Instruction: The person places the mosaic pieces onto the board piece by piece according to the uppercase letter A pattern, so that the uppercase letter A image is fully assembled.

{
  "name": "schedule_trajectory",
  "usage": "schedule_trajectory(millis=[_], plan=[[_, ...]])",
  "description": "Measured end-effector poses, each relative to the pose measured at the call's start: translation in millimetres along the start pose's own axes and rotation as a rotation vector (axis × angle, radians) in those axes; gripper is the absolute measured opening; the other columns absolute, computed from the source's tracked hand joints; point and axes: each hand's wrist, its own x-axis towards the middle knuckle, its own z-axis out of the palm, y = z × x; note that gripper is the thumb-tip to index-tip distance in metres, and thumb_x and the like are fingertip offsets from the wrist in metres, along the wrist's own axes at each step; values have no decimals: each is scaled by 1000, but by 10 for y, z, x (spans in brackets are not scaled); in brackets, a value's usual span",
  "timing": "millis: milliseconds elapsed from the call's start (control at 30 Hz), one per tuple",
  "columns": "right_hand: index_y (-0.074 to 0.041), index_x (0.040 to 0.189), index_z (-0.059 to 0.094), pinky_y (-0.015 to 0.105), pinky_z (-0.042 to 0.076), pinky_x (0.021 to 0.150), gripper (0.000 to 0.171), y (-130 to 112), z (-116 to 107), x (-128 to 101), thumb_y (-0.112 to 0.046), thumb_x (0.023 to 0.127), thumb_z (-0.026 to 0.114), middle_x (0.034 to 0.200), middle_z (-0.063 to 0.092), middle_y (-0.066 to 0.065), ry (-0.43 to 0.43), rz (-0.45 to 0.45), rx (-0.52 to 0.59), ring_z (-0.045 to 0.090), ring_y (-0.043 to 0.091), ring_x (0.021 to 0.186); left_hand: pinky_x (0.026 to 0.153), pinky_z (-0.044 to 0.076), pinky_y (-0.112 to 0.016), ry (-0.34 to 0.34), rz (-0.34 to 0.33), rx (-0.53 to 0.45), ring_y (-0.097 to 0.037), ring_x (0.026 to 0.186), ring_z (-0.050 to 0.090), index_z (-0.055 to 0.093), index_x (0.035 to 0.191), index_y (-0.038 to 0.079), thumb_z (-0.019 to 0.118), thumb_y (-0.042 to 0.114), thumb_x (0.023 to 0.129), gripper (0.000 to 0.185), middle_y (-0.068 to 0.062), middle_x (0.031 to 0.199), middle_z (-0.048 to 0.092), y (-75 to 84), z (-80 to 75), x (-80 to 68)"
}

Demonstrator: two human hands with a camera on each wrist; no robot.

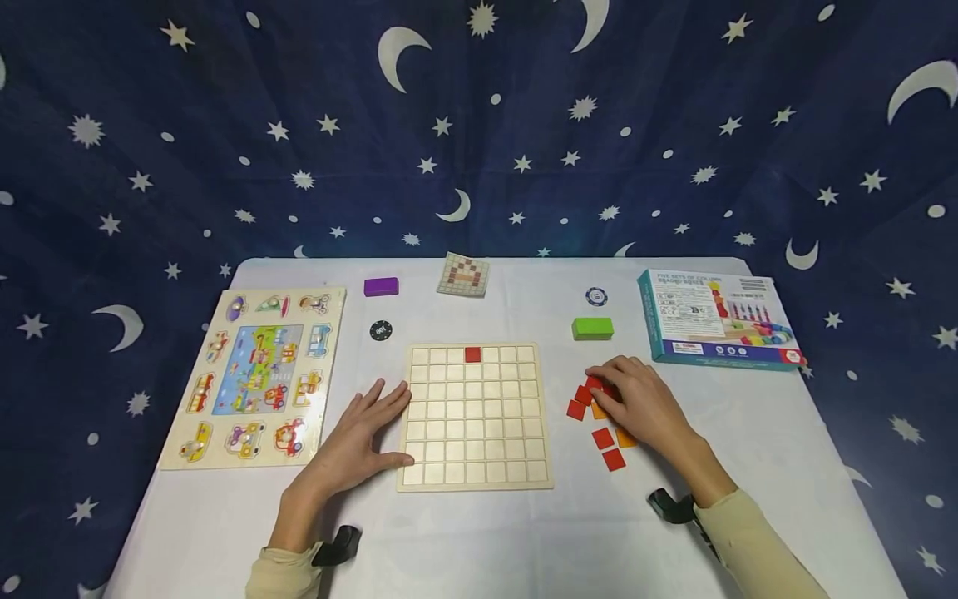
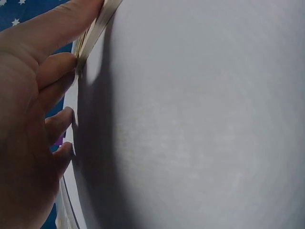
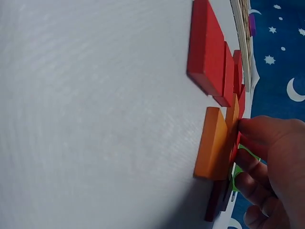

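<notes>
A wooden grid board (image 1: 475, 433) lies in the middle of the white table (image 1: 486, 541), with one red tile (image 1: 472, 354) set in its top row. My left hand (image 1: 370, 428) lies flat on the table, its straight fingers against the board's left edge (image 2: 97, 28). My right hand (image 1: 624, 398) is on a loose pile of red and orange tiles (image 1: 602, 438) to the right of the board. Its curled fingers (image 3: 259, 138) pinch a red tile (image 1: 595, 383) at the top of the pile, next to an orange tile (image 3: 212, 143).
A vehicle peg puzzle (image 1: 254, 374) lies at the left. Behind the board are a purple block (image 1: 381, 287), a black chip (image 1: 380, 330), a pattern card (image 1: 463, 274), a white-and-blue chip (image 1: 595, 296) and a green block (image 1: 592, 329). A game box (image 1: 714, 320) sits at the right.
</notes>
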Motion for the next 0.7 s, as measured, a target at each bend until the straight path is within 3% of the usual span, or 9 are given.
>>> schedule_trajectory(millis=[233, 367, 500, 700], plan=[[-9, 137, 73, 49, 55, 96, 41, 18, -17, -11, -21, 97, 76, 123, 72, 14, 5, -4, -40, 63, 31, 112, 135, 12, -66, -31, -27, -11, -40, 167, 18, 44, 163, 12, 94, 38, 78, 103, -4, 174, 38, -3, 1, 6], [-15, 139, 72, 50, 55, 97, 43, 43, -27, -13, -17, 96, 74, 124, 71, 13, -10, -11, -38, 62, 31, 112, 135, 12, -66, -31, -23, -16, -40, 167, 18, 44, 163, 11, 94, 38, 78, 102, -3, 174, 38, 0, -2, 5], [-20, 135, 75, 54, 55, 102, 40, 52, -47, -5, -17, 95, 75, 127, 69, 13, -38, -24, -45, 62, 32, 114, 135, 12, -67, -28, -19, -16, -40, 167, 18, 44, 163, 12, 94, 38, 78, 102, -3, 174, 38, 2, -7, 5], [-14, 129, 78, 54, 57, 99, 40, 68, -103, 13, -23, 90, 82, 126, 70, 14, -43, -14, -85, 63, 33, 114, 135, 12, -67, -23, -15, -12, -40, 167, 19, 44, 163, 12, 94, 39, 78, 102, -3, 174, 38, -4, -5, 11]])
